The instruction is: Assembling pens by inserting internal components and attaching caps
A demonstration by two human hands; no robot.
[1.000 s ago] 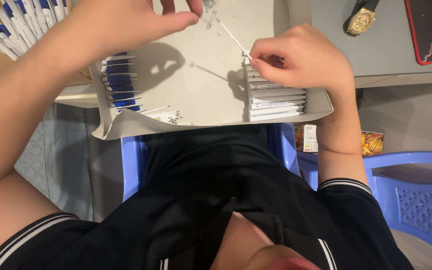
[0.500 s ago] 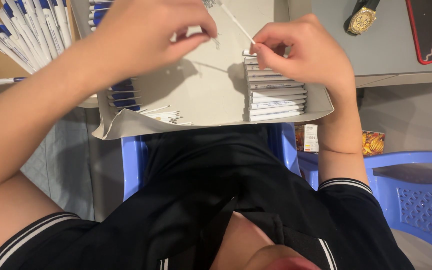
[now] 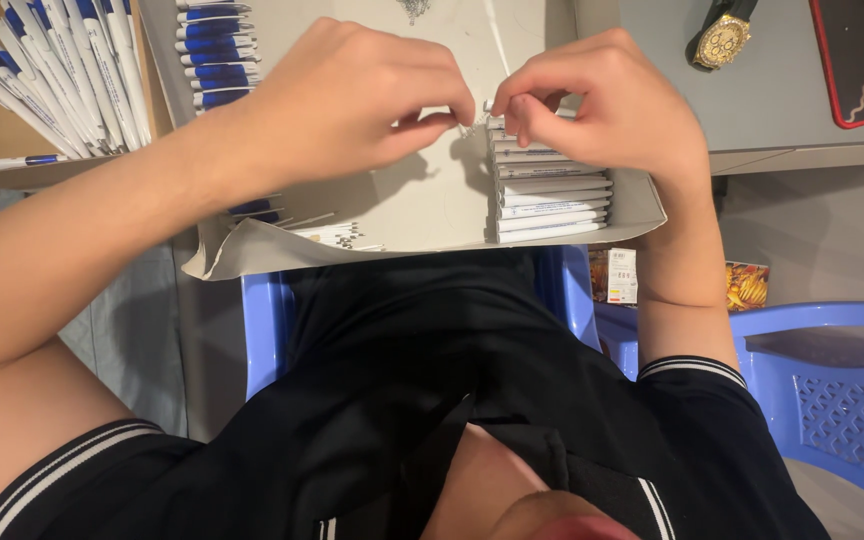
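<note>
1. Pen part, small and pale (image 3: 479,118), sits pinched between both hands above the grey cardboard tray (image 3: 422,200).
2. Left hand (image 3: 362,100) closes its fingertips on it; right hand (image 3: 597,105) pinches the other end.
3. White pen barrels (image 3: 550,190) lie stacked under the right hand, apparently awaiting work.
4. Blue-and-white pens (image 3: 52,70) fill a box on the bench, seemingly finished.

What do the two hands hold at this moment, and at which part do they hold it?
Left hand and right hand pinch one small thin part between fingertips, one at each end. What it is cannot be told.
</note>
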